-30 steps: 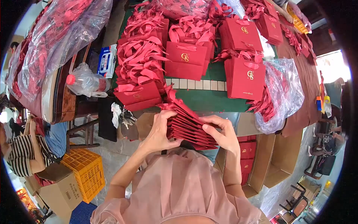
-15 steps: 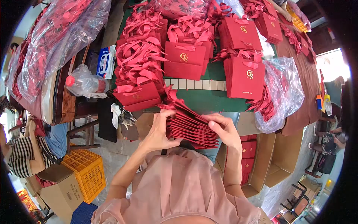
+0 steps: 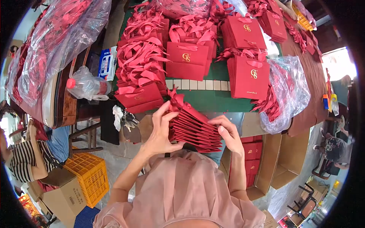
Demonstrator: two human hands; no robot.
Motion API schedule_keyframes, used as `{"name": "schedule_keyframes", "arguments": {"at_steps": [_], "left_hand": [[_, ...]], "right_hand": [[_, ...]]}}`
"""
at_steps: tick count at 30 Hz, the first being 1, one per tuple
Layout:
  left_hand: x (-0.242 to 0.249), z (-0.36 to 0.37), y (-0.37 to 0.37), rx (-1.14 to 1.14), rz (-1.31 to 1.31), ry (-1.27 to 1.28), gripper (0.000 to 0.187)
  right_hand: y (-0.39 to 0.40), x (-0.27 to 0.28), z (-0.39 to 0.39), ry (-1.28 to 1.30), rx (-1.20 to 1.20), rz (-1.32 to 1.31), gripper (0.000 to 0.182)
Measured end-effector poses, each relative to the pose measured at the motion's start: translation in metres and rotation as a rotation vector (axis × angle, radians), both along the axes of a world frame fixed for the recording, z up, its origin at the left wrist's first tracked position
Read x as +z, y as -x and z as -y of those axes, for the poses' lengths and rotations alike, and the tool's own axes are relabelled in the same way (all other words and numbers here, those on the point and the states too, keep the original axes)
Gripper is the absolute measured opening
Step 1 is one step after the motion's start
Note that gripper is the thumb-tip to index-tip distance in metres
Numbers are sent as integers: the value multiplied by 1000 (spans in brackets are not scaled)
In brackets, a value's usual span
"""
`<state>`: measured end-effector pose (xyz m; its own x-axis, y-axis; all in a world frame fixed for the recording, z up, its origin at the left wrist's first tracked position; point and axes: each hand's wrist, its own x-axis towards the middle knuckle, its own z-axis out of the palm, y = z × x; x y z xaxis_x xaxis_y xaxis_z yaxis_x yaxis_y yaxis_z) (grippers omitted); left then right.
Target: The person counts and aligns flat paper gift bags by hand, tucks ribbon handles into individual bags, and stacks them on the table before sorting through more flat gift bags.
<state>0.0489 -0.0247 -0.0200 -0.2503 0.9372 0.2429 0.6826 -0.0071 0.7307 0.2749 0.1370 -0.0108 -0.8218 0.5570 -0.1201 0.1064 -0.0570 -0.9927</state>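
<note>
In front of my chest is a fanned stack of red paper gift bags [image 3: 195, 131], edges towards me and ribbon handles at the upper left. My left hand [image 3: 159, 131] grips the stack's left end, thumb low, with its index finger raised off the bags. At the right end, my right hand [image 3: 229, 133] holds the stack between thumb and bent fingers. Just beyond lie a ribbon-topped pile of red bags [image 3: 140, 98] and a bag with a gold logo [image 3: 249, 78].
More bag piles [image 3: 187, 60] cover the green table [image 3: 205, 97]. A plastic sack [image 3: 291, 91] hangs over its right edge. Open cartons [image 3: 268, 163] stand below right, a yellow crate [image 3: 88, 178] below left. A person in a striped top [image 3: 23, 159] is at the left.
My left index finger has lifted and spread away from the bags. My right hand has shifted slightly at the stack's right end, its thumb lower. The stack stays nearly in place.
</note>
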Motion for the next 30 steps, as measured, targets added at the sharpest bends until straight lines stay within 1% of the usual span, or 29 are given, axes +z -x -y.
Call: {"name": "schedule_keyframes", "arguments": {"at_steps": [2,3,4,6,7,9,10,11,12,13,15,16,17,18,20,22,23,24,25,26,27,28,30], "left_hand": [[-9,-7,3,-102,143,-110,106],[-7,-10,3,-121,195,-79,112],[-7,-11,4,-120,195,-79,112],[-6,-14,7,-165,188,11,117],[-2,-18,10,-188,178,40,112],[1,-21,12,-187,181,62,109],[1,-21,12,-183,182,82,106],[-1,-22,11,-163,206,59,100],[-3,-21,10,-164,206,59,100],[-5,-19,8,-148,183,54,99],[-10,-18,6,-132,162,48,99],[-14,-18,4,-140,197,5,98],[-18,-18,1,-145,231,-40,98],[-24,-17,-3,-158,332,-54,98],[-33,-17,-5,-137,337,-92,99],[-34,-18,-4,-112,369,-132,96],[-32,-18,-2,-108,393,-132,93],[-32,-19,0,-143,396,-143,98],[-30,-19,0,-143,395,-144,98],[-27,-17,0,-147,384,-129,102],[-24,-16,1,-150,372,-112,106],[-26,-15,0,-146,397,-84,113],[-23,-18,-2,-143,355,-97,114]], "right_hand": [[2,-6,1,-56,20,-47,39],[1,-10,1,-61,31,-53,46],[0,-11,1,-61,31,-53,46],[-1,-14,2,-115,39,-86,54],[-3,-14,3,-115,37,-85,54],[-5,-14,6,-119,28,-56,68],[-6,-15,9,-120,26,-56,68],[-6,-17,16,-78,-45,-73,75],[-5,-19,24,-36,-116,-91,81],[-4,-21,36,110,-196,-86,92],[3,-34,51,88,-321,-125,93],[11,-37,58,47,-405,-174,88],[12,-39,57,46,-405,-173,88],[15,-40,55,6,-418,-212,84],[23,-40,46,-121,-431,-250,78],[29,-41,36,-138,-381,-246,80],[29,-45,29,-91,-324,-265,84],[27,-44,29,-92,-327,-264,84],[26,-42,30,-88,-333,-237,85],[25,-42,31,-84,-335,-209,87],[25,-44,34,11,-330,-237,88],[27,-45,35,14,-330,-237,88],[30,-46,36,-12,-379,-244,89]]}}
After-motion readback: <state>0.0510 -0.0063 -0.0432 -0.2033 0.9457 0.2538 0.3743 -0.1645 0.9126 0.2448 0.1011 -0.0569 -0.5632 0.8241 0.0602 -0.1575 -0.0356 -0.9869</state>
